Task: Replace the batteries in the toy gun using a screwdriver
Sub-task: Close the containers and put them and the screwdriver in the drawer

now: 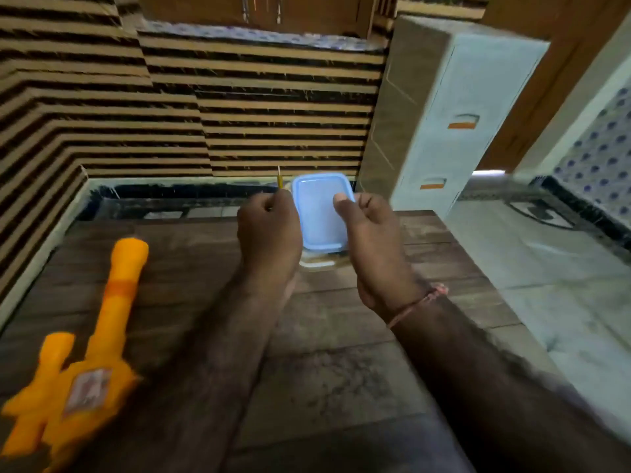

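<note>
Wooden table [341, 336] | toy gun [85, 353] left of hands | left hand [268, 233] grips screwdriver [279, 177] | right hand [368, 240] pinches lid [319, 213]

No legible text; the sticker [88, 387] on the orange toy gun [99, 322] is too blurred to read

**A room in a home**

A worn wooden tabletop [341, 336] stands over a pale tiled floor [546, 268]. Beyond its far edge runs a striped brown wall [239, 97]; past the far right corner stands a white plastic drawer cabinet [454, 114], with blue-dotted tiles [601, 155] further right.
</note>
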Demonstrator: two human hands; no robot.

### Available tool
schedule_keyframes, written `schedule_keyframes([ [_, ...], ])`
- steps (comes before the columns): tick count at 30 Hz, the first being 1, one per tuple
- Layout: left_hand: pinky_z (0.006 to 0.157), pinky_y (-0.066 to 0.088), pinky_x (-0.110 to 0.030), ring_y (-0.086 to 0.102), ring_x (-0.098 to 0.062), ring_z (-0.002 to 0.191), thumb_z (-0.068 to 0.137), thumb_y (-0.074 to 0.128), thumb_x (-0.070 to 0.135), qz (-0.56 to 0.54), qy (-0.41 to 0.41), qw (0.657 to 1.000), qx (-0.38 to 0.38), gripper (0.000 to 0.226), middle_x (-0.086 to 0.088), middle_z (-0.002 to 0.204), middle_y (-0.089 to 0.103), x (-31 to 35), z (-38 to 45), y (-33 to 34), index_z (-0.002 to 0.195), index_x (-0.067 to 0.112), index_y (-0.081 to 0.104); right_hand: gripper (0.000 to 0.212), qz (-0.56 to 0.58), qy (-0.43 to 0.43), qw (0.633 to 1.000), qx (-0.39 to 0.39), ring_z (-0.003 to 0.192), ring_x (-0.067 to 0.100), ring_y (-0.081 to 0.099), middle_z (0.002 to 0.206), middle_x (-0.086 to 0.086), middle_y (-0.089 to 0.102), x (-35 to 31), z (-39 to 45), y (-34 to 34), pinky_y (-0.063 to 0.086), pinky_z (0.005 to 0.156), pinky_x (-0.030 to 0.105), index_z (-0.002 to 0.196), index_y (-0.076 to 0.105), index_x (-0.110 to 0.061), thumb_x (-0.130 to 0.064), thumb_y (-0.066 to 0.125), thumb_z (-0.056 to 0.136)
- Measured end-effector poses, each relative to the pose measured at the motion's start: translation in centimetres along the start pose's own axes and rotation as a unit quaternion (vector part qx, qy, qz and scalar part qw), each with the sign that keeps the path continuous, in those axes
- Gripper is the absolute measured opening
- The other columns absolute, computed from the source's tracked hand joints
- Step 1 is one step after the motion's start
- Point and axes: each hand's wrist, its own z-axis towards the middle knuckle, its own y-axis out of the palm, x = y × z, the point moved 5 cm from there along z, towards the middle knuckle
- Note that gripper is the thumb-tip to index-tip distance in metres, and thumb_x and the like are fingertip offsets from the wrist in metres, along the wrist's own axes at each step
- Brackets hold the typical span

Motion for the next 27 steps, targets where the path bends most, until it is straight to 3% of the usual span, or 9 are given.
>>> schedule_keyframes([
  [5, 0.064, 0.056, -0.041, 0.068, -0.031, 0.078, 0.088, 0.05, 0.028, 0.024, -0.036, 0.999, -0.03, 0.022, -0.009, 0.079, 0.068, 1.6, 2.8, 0.8, 0.08, 0.012, 0.064, 0.026, -0.02, 0.04, 0.999, 0.0, 0.085, 0.021, 0.064, 0.097, 0.015, 0.066, -1.2, 2.3, 1.1, 0.048, 0.061, 0.026, 0.091, 0.06, -0.009, -0.035, 0.061, 0.089],
  [10, 0.062, 0.042, -0.036, 0.059, -0.029, 0.076, 0.092, 0.053, 0.019, 0.104, -0.031, 0.991, -0.075, 0.021, -0.009, 0.077, 0.063, 9.6, 2.8, 1.3, 0.076, 0.008, 0.06, 0.025, -0.013, 0.091, 0.994, 0.054, 0.077, 0.019, 0.064, 0.082, 0.005, 0.066, -9.1, 2.8, 0.0, 0.048, 0.061, 0.031, 0.082, 0.06, -0.013, -0.037, 0.064, 0.082],
  [14, 0.061, 0.033, -0.033, 0.056, -0.03, 0.078, 0.092, 0.052, 0.018, 0.143, -0.049, 0.983, -0.105, 0.022, -0.005, 0.074, 0.059, 18.7, 0.9, 1.5, 0.071, 0.012, 0.055, 0.027, -0.011, 0.114, 0.99, 0.082, 0.074, 0.022, 0.061, 0.076, 0.012, 0.063, -18.5, 2.9, -1.8, 0.047, 0.064, 0.038, 0.08, 0.06, -0.005, -0.03, 0.068, 0.086],
  [16, 0.064, 0.035, -0.034, 0.058, -0.031, 0.083, 0.094, 0.051, 0.018, 0.149, -0.063, 0.98, -0.118, 0.021, -0.009, 0.082, 0.064, 22.1, -0.2, 1.5, 0.074, 0.013, 0.057, 0.027, -0.032, 0.117, 0.988, 0.091, 0.068, 0.016, 0.06, 0.074, 0.014, 0.064, -22.4, 2.7, -3.0, 0.047, 0.061, 0.029, 0.078, 0.062, -0.004, -0.028, 0.069, 0.085],
  [18, 0.068, 0.036, -0.033, 0.059, -0.031, 0.091, 0.096, 0.051, 0.02, 0.142, -0.076, 0.977, -0.137, 0.019, -0.011, 0.092, 0.066, 25.1, -1.3, 1.6, 0.081, 0.013, 0.06, 0.019, -0.044, 0.124, 0.987, 0.096, 0.054, 0.004, 0.058, 0.067, 0.011, 0.063, -25.7, 2.3, -4.2, 0.044, 0.05, 0.015, 0.078, 0.063, 0.004, -0.012, 0.07, 0.087],
  [20, 0.072, 0.039, -0.034, 0.059, -0.032, 0.094, 0.097, 0.052, 0.023, 0.128, -0.078, 0.977, -0.155, 0.018, -0.011, 0.093, 0.064, 28.7, -2.1, 2.3, 0.085, 0.013, 0.062, 0.015, -0.055, 0.12, 0.986, 0.102, 0.051, 0.001, 0.056, 0.063, 0.009, 0.062, -29.5, 2.5, -6.0, 0.04, 0.047, 0.011, 0.076, 0.064, 0.004, -0.007, 0.072, 0.084],
  [25, 0.072, 0.037, -0.033, 0.057, -0.029, 0.088, 0.101, 0.047, 0.027, 0.146, -0.028, 0.968, -0.201, 0.021, -0.007, 0.09, 0.062, 33.3, -4.5, 5.8, 0.093, 0.013, 0.061, 0.034, -0.026, 0.113, 0.983, 0.139, 0.065, 0.013, 0.058, 0.071, 0.011, 0.065, -33.4, 3.1, -10.2, 0.044, 0.062, 0.028, 0.074, 0.065, -0.006, -0.04, 0.07, 0.07],
  [27, 0.073, 0.041, -0.036, 0.058, -0.029, 0.087, 0.101, 0.045, 0.026, 0.147, -0.015, 0.965, -0.218, 0.023, -0.008, 0.09, 0.063, 34.2, -6.0, 8.1, 0.09, 0.012, 0.06, 0.033, -0.008, 0.114, 0.981, 0.157, 0.068, 0.016, 0.056, 0.068, 0.005, 0.06, -34.3, 3.3, -12.6, 0.042, 0.064, 0.031, 0.072, 0.061, -0.009, -0.04, 0.068, 0.072],
])
